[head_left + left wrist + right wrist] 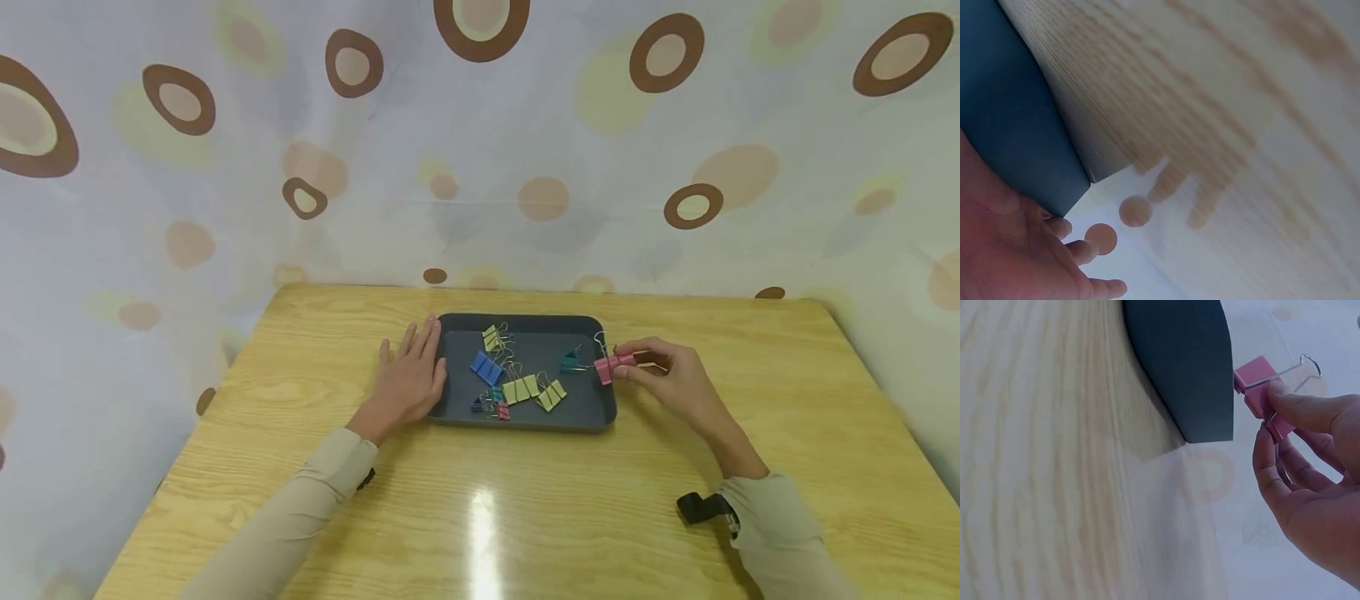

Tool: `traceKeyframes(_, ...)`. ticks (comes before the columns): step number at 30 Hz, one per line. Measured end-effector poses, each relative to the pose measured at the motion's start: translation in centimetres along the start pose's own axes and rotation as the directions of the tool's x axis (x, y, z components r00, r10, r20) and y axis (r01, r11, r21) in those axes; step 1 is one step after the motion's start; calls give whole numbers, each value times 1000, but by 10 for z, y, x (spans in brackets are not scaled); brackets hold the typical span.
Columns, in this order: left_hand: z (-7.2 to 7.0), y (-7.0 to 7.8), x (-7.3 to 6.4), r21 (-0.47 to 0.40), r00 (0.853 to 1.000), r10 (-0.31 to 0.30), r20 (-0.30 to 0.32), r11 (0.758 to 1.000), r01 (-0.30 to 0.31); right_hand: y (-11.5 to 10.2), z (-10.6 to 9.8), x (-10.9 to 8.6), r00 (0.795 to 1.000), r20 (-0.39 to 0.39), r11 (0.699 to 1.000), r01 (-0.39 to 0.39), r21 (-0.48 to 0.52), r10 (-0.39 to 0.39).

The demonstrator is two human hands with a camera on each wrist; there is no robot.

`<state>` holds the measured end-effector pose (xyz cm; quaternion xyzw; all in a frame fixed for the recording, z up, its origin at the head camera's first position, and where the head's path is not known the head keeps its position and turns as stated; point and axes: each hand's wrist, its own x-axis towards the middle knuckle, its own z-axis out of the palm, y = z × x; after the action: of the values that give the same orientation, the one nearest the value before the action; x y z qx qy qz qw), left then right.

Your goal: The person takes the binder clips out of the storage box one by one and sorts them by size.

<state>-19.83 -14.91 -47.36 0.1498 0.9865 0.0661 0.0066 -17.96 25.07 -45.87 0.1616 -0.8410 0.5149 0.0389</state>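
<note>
A dark grey tray (pixel 525 421) holds several binder clips. At its right rim my right hand (pixel 667 375) pinches a pink binder clip (pixel 604 370) between thumb and fingers; the right wrist view shows the pink binder clip (pixel 1260 378) with its wire handles spread. My left hand (pixel 408 379) lies along the tray's left rim with fingers straight, and in the left wrist view this hand (pixel 1016 244) is beside the tray's outer wall (pixel 1016 94). Just left of the pink clip in the tray is a teal binder clip (pixel 572 363).
Inside the tray lie a blue binder clip (pixel 487 368), yellow binder clips (pixel 521 389) and a cluster with a small pink clip (pixel 503 411). The tray stands on a wooden table (pixel 420 508), which meets a patterned curtain (pixel 495 242) at the back.
</note>
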Motion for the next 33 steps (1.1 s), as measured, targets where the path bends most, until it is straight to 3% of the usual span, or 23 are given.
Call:
traceKeyframes(8,0,-2,-2,1,1000,6,-9,1000,-6,17,-19,5,992,-125,1000,3,-23,-6)
traceKeyframes(18,2,-3,1,0,1000,6,-18,1000,-6,33,-40,12,983,-167,997,-76,20,78)
traceKeyframes(33,4,-3,3,6,999,21,-34,1000,-20,45,-39,26,956,-241,974,-199,-106,169)
